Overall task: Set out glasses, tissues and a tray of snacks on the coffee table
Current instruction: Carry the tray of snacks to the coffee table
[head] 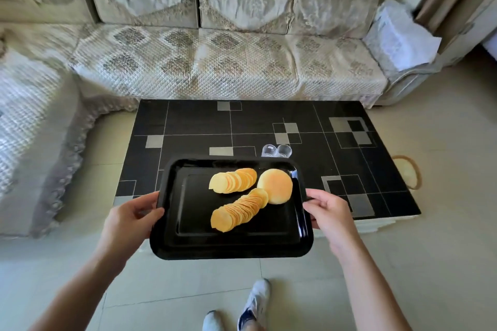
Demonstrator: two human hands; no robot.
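Tray (188, 223) of snacks (236, 204) held between both hands: left (129, 220) gripping its left rim, right (328, 212) the right (above bench (188, 121) edge).

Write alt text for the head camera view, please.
Two bare hands, left hand and right hand, carry a black rectangular tray of round yellow crisps over a black patterned coffee table, where two small clear glasses stand.
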